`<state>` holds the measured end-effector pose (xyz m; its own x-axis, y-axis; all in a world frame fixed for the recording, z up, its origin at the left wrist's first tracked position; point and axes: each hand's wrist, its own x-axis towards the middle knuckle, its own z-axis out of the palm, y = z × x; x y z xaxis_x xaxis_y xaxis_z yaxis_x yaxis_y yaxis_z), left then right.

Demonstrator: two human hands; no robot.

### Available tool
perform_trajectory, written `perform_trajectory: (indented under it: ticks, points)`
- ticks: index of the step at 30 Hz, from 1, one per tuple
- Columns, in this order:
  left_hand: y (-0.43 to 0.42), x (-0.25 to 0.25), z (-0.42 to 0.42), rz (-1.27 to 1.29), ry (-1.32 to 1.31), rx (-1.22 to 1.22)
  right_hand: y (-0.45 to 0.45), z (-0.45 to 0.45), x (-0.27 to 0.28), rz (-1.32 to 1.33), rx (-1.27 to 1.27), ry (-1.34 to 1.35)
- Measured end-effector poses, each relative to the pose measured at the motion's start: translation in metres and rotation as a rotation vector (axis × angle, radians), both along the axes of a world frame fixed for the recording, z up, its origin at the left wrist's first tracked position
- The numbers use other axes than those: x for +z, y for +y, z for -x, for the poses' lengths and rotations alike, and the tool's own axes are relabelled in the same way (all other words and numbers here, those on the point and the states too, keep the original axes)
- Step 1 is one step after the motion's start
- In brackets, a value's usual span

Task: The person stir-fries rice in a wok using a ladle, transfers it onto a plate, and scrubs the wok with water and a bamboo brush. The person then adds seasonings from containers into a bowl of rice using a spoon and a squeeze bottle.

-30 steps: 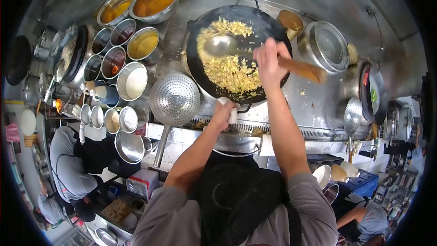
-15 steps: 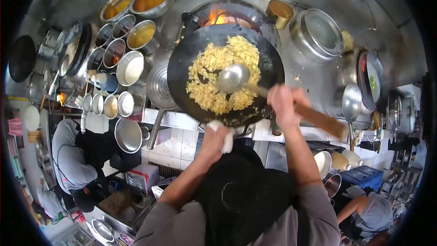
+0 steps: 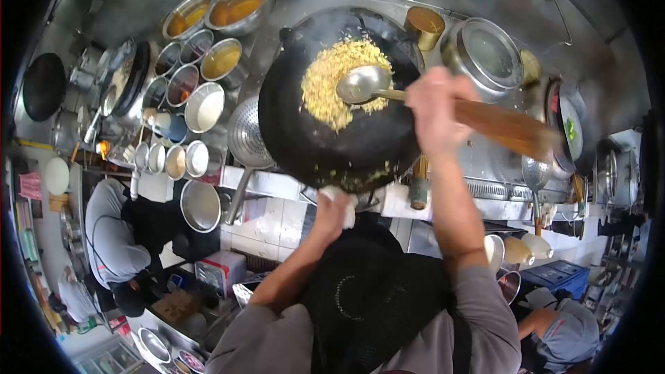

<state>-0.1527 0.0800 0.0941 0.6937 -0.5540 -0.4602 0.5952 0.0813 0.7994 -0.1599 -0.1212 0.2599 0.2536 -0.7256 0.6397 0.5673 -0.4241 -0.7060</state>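
Observation:
A large black wok (image 3: 298, 118) is in front of me, with yellow fried rice (image 3: 325, 93) gathered toward its far side and green bits stuck near its front rim. My right hand (image 3: 436, 107) is closed round a ladle (image 3: 364, 84) whose long wooden handle points to the right. The ladle's steel bowl rests in or just above the rice. At the near edge of the wok, my left hand (image 3: 328, 218) is closed on a folded white cloth (image 3: 348, 216) against the rim. What lies beneath the cloth is hidden.
A perforated strainer (image 3: 248, 135) lies left of the wok, near several steel containers and bowls of sauce (image 3: 239, 10). To the right stand a steel pot (image 3: 490, 55), a brown tin (image 3: 424, 26) and another strainer (image 3: 535, 173). Co-workers (image 3: 114, 228) are at both sides.
The rice has shifted toward the wok's far side, leaving its near part bare. The wok now covers the flame behind it. My right hand and the ladle have moved slightly up and away.

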Motion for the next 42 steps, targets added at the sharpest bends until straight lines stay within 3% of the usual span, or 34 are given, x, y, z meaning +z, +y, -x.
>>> perform_trajectory:
  ticks: [1,3,5,7,9,10,12,13,15,17,19,20,22,23,25,26,28,29,32,33,35,37,40,42]
  points:
    - [-0.001,0.011,0.004,0.107,-0.036,0.011,-0.004,0.008,0.029,-0.032,0.061,-0.096]
    - [-0.012,-0.04,-0.02,0.022,0.03,0.012,-0.027,0.002,0.062,-0.138,0.243,-0.205]
    - [-0.062,-0.017,-0.067,-0.122,0.13,0.104,-0.041,-0.038,0.052,-0.199,0.15,-0.135]
    - [-0.086,-0.046,-0.102,0.023,0.294,-0.017,-0.049,-0.084,0.015,-0.22,0.021,-0.039]
    - [-0.089,-0.074,-0.096,-0.027,0.064,0.022,-0.038,-0.093,-0.062,-0.34,0.189,0.124]
    - [-0.091,-0.093,-0.092,-0.043,-0.01,0.149,-0.028,-0.068,-0.074,-0.207,0.19,0.241]
    - [-0.087,-0.073,-0.09,-0.04,0.03,0.139,0.0,-0.003,-0.08,0.114,0.059,0.535]
    - [-0.085,-0.056,-0.088,-0.039,0.061,0.133,-0.002,-0.009,-0.09,0.115,0.071,0.55]
    - [-0.079,-0.039,-0.087,-0.035,0.117,0.092,0.0,-0.014,-0.107,0.105,-0.213,0.521]
    - [-0.083,-0.038,-0.093,0.06,0.178,0.001,-0.023,-0.045,-0.087,-0.11,0.018,0.389]
    - [-0.083,-0.045,-0.101,0.094,0.141,-0.046,-0.005,-0.025,-0.044,-0.237,0.026,0.325]
    - [-0.085,-0.042,-0.1,0.064,0.144,-0.025,-0.009,-0.031,-0.057,-0.236,0.019,0.325]
    - [-0.082,-0.052,-0.103,0.037,0.097,-0.103,-0.018,-0.044,-0.089,-0.098,-0.139,0.189]
    - [-0.08,-0.059,-0.103,0.04,0.101,-0.107,-0.032,-0.055,-0.092,-0.101,-0.045,0.129]
    - [-0.081,-0.062,-0.109,0.046,0.042,-0.116,-0.06,-0.062,-0.053,-0.323,-0.067,0.197]
    - [-0.082,-0.077,-0.107,0.033,-0.013,-0.062,-0.07,-0.061,-0.038,-0.325,-0.072,0.195]
    - [-0.081,-0.07,-0.111,-0.006,0.012,-0.066,-0.088,-0.063,-0.017,-0.232,-0.315,0.059]
    - [-0.081,-0.066,-0.11,-0.048,0.044,-0.069,-0.09,-0.072,-0.031,-0.231,-0.319,0.059]
    - [-0.081,-0.075,-0.112,-0.038,0.047,-0.087,-0.085,-0.096,-0.071,-0.293,0.019,0.04]
    - [-0.079,-0.077,-0.113,-0.037,0.045,-0.092,-0.085,-0.094,-0.063,-0.284,0.019,0.031]
    - [-0.08,-0.083,-0.114,-0.036,0.025,-0.06,-0.09,-0.091,-0.036,-0.315,-0.252,0.173]
    - [-0.079,-0.079,-0.116,-0.064,0.053,-0.114,-0.106,-0.109,-0.032,-0.414,-0.213,0.081]
    - [-0.081,-0.073,-0.115,-0.027,0.005,-0.079,-0.086,-0.142,-0.07,-0.243,0.019,-0.129]
    - [-0.08,-0.073,-0.118,0.013,-0.03,-0.104,-0.052,-0.108,-0.074,-0.243,0.076,0.063]
